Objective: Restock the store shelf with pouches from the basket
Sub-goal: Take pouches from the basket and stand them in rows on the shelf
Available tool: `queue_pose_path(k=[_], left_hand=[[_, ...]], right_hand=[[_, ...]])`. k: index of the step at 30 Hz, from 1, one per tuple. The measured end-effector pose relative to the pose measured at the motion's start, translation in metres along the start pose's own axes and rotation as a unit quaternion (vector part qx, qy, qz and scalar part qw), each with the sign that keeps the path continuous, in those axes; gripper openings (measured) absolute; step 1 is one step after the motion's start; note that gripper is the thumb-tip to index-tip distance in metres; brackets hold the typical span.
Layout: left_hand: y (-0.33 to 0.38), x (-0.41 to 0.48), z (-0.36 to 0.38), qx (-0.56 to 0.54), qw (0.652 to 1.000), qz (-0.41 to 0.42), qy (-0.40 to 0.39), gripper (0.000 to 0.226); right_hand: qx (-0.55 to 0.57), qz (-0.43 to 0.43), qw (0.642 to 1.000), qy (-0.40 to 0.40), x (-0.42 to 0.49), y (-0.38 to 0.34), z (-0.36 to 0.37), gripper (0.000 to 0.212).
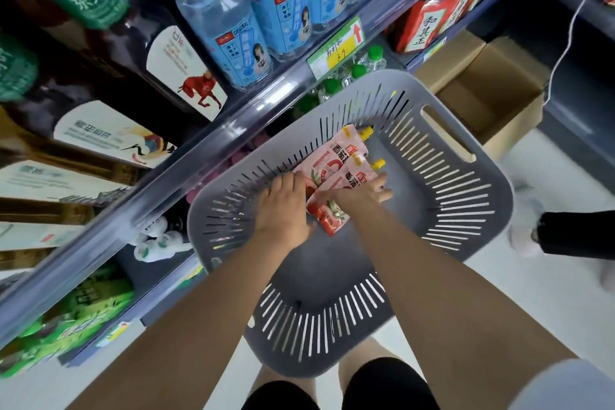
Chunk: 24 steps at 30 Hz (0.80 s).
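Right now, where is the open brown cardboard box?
In the head view, the open brown cardboard box sits on the floor at upper right, just beyond the grey slotted plastic basket.

One grey slotted basket (466,210) sits on the floor, and two red-and-pink pouches (336,160) with yellow caps lie in it, overlapping. Two hands reach into the basket: one left hand (283,206) and one right hand (364,195), each laid on a pouch. On the upper shelf, at least four clear water bottles (216,17) with blue labels can be counted; some are cut off by the frame edge. Three green bottle caps (357,71) show clearly on the shelf below, with others too blurred to count. One yellow-and-green price tag (336,46) hangs on the shelf rail. One open cardboard box (492,90) stands behind the basket.
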<state>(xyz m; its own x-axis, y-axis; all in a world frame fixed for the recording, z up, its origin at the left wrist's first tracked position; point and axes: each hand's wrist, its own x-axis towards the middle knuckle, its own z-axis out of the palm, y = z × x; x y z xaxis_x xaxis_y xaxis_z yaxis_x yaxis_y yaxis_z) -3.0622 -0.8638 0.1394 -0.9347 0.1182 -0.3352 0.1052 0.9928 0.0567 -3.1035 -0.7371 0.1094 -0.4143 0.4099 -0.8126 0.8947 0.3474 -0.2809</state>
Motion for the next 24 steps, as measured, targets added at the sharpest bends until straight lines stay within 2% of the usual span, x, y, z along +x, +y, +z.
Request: queue_pose_path(k=[2, 5, 8, 10, 12, 16, 21, 24], left_hand=[[0.006, 0.005, 0.002, 0.0, 1.0, 0.008, 0.009, 0.088], [0.014, 0.012, 0.006, -0.007, 1.0, 0.014, -0.01, 0.096], [0.026, 0.018, 0.013, -0.052, 0.998, -0.016, -0.036, 0.106], [0.032, 0.02, 0.017, -0.047, 0.997, -0.035, -0.043, 0.108], [0.036, 0.02, 0.022, -0.029, 0.998, -0.038, -0.046, 0.106], [0.035, 0.019, 0.029, 0.015, 0.998, -0.036, -0.051, 0.101], [0.03, 0.018, 0.031, 0.044, 0.997, -0.038, -0.049, 0.1], [0.03, 0.014, 0.033, 0.048, 0.997, -0.048, -0.032, 0.081]], right_hand=[[-0.028, 0.016, 0.999, 0.011, 0.001, 0.003, -0.007, 0.144], [-0.051, 0.039, 0.998, 0.012, 0.007, 0.013, -0.017, 0.133], [-0.047, 0.075, 0.996, 0.011, 0.012, 0.023, -0.019, 0.121], [-0.035, 0.078, 0.996, 0.014, 0.012, 0.024, -0.016, 0.123], [-0.038, 0.066, 0.997, 0.007, 0.012, 0.023, -0.012, 0.13], [-0.129, 0.075, 0.989, 0.02, 0.012, 0.024, -0.004, 0.142], [-0.068, 0.113, 0.991, 0.025, 0.014, 0.022, -0.013, 0.131], [-0.057, 0.104, 0.993, -0.003, 0.008, 0.016, -0.023, 0.129]])
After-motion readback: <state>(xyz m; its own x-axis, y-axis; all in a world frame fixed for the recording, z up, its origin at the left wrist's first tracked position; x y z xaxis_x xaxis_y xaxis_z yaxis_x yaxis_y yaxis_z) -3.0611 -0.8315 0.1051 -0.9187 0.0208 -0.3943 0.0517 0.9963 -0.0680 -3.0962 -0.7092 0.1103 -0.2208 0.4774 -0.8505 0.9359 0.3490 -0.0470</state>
